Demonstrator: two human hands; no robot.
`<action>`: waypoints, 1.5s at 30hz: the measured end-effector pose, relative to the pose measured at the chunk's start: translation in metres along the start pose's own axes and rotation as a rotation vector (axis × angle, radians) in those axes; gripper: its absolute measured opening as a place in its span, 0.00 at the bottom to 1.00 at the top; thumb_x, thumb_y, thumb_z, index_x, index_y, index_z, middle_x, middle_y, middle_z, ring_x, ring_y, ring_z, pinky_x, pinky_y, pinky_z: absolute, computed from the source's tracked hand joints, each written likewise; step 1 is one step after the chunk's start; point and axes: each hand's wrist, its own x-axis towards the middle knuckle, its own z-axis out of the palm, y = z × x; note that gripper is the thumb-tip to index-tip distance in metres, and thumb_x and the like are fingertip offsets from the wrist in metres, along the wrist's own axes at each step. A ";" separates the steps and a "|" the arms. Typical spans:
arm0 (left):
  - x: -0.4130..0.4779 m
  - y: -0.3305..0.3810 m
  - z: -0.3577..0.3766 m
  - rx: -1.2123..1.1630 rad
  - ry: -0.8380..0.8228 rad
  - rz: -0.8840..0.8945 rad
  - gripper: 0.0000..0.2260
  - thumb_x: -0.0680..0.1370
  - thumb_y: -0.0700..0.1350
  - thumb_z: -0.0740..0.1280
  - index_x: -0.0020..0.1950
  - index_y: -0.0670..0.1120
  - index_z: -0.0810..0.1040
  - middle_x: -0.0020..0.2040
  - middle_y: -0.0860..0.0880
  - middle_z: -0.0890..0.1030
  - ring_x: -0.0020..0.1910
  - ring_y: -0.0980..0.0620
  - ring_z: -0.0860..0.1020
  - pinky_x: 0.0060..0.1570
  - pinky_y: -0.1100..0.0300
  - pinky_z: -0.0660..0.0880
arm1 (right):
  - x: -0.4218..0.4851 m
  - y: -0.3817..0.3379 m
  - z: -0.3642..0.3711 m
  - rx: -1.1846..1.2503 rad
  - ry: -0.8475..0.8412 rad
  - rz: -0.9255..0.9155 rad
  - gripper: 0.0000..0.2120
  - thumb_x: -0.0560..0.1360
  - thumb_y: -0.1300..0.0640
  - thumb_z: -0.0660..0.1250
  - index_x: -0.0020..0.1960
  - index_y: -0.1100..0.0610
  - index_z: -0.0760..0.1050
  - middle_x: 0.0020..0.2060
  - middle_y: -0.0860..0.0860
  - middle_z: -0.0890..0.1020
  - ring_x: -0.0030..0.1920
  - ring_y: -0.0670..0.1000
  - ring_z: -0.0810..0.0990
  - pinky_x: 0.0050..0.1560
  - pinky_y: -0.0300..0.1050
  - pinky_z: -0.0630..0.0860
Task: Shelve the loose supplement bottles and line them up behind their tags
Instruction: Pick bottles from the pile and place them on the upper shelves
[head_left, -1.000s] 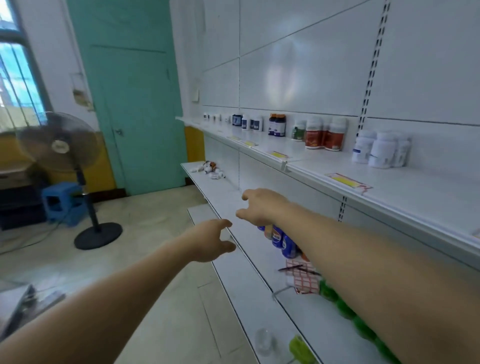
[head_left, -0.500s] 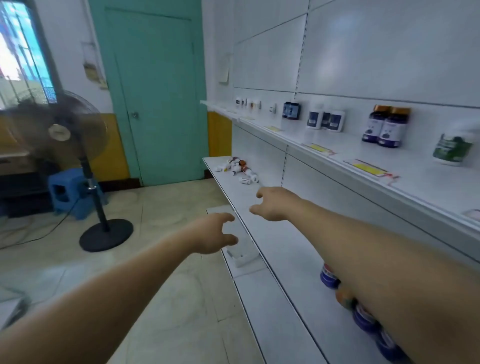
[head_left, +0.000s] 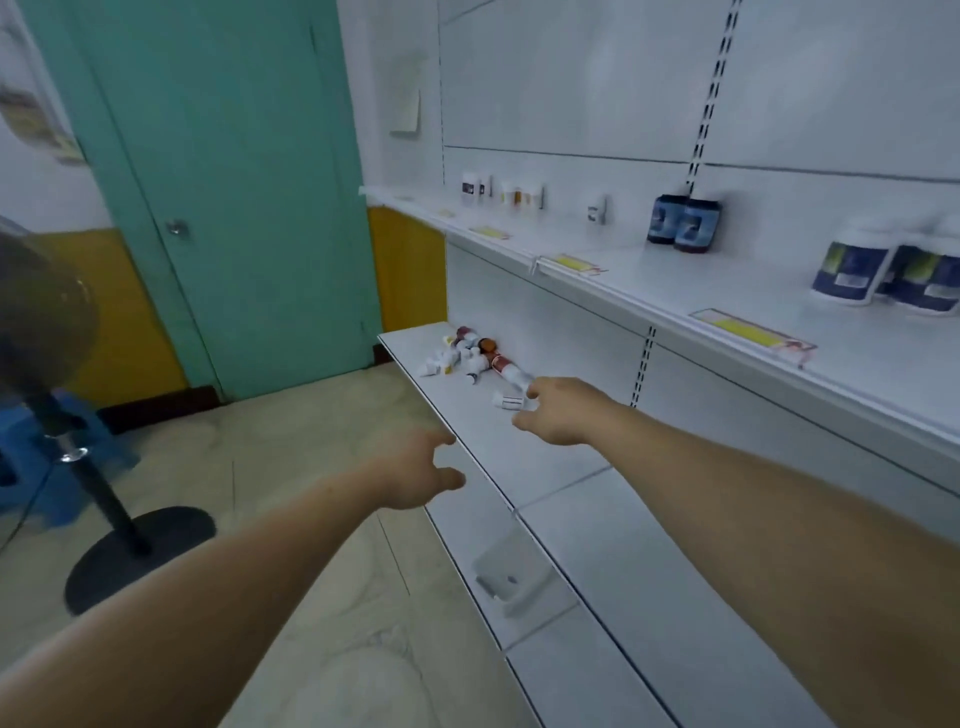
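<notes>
Our right hand (head_left: 558, 410) reaches out with fingers loosely spread and nothing in them. Its fingertips are just beside a small white bottle (head_left: 510, 400) lying on its side at the near end of the pile of loose bottles (head_left: 470, 356); whether they touch it we cannot tell. Our left hand (head_left: 415, 473), nearer to us than the pile and over the front edge of the middle shelf (head_left: 519, 457), is empty too, thumb and fingers apart. The pile is a tumble of round bottles on their sides, so we judge that a careless brush could roll one off that edge, where we see no lip, and down to the floor (head_left: 311, 597). Scooping up several at once could also drop one. Above the pile, the upper shelf (head_left: 649, 280) carries yellow tags (head_left: 574, 264) with dark bottles (head_left: 683, 223) standing behind them. A hasty lift might knock those over. The labels are too blurred to read, so a bottle could end up behind the wrong tag.
</notes>
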 end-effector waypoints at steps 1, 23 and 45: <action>0.025 -0.012 -0.004 -0.007 -0.006 0.001 0.28 0.76 0.55 0.67 0.74 0.49 0.64 0.73 0.48 0.66 0.70 0.47 0.67 0.68 0.53 0.65 | 0.028 -0.003 0.006 0.003 0.002 0.008 0.28 0.76 0.42 0.61 0.72 0.53 0.65 0.68 0.54 0.71 0.63 0.56 0.72 0.55 0.45 0.70; 0.521 -0.286 -0.109 0.089 -0.384 0.159 0.28 0.77 0.57 0.64 0.75 0.50 0.61 0.74 0.48 0.64 0.70 0.48 0.67 0.66 0.57 0.65 | 0.484 -0.067 0.108 0.238 -0.076 0.531 0.27 0.76 0.40 0.61 0.68 0.55 0.68 0.62 0.54 0.77 0.59 0.54 0.76 0.59 0.47 0.73; 0.769 -0.337 0.024 0.021 -0.431 0.415 0.23 0.71 0.54 0.72 0.62 0.48 0.72 0.57 0.47 0.76 0.55 0.47 0.74 0.54 0.54 0.73 | 0.727 -0.050 0.248 0.303 -0.007 0.602 0.17 0.78 0.53 0.60 0.66 0.49 0.65 0.57 0.54 0.76 0.54 0.56 0.77 0.53 0.55 0.76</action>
